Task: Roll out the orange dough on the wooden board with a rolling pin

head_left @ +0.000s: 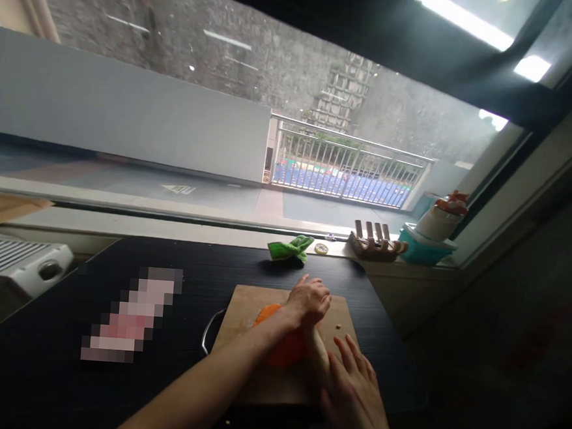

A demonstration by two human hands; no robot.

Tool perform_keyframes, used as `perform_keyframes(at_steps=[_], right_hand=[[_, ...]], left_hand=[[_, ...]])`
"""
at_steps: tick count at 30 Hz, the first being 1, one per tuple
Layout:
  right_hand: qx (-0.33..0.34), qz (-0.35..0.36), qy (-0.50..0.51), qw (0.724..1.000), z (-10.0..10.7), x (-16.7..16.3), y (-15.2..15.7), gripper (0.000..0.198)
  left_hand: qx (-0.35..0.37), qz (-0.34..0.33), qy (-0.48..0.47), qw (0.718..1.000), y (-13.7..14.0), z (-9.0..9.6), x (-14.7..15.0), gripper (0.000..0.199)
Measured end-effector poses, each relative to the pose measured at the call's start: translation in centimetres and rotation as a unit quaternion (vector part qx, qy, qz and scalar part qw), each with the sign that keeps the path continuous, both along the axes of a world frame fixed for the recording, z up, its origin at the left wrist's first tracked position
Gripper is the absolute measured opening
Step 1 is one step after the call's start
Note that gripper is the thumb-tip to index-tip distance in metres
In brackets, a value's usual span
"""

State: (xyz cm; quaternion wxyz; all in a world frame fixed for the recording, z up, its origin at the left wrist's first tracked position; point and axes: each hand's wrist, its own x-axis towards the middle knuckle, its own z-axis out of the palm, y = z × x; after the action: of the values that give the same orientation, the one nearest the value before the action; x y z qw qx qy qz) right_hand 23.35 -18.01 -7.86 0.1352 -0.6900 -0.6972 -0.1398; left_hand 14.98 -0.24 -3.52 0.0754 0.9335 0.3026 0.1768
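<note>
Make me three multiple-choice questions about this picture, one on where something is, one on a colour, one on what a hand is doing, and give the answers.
1. Where does the green cloth lie?
A. On the cutting board
B. At the far edge of the black table, by the window
C. On the white heater

2. What colour is the flat dough under the rolling pin?
A. Orange
B. White
C. Purple

3. How does the right hand meet the rolling pin?
A. Clenched in a fist
B. Open, fingers spread, resting on it
C. Lifted well away

Answers: 1 B, the cloth sits beyond the cutting board below the window. 2 A, the dough shows orange. 3 B, its fingers lie flat, while the left hand curls over the pin's far end.
</note>
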Motion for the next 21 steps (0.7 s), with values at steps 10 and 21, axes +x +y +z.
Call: perform_keyframes(at_steps=[10, 21], right_hand=[[0.062, 0.07, 0.054, 0.994, -0.8, 3.8, 0.6, 0.042], [0.087, -0.035, 0.042, 0.995, -0.6, 3.2, 1.3, 0.04]], left_hand=[[-0.005, -0.045, 0.115, 0.992, -3.2, -0.2, -6.4, 0.044], [-0.024, -0.004, 0.174, 0.984, 2.7, -0.8, 0.4, 0.055]])
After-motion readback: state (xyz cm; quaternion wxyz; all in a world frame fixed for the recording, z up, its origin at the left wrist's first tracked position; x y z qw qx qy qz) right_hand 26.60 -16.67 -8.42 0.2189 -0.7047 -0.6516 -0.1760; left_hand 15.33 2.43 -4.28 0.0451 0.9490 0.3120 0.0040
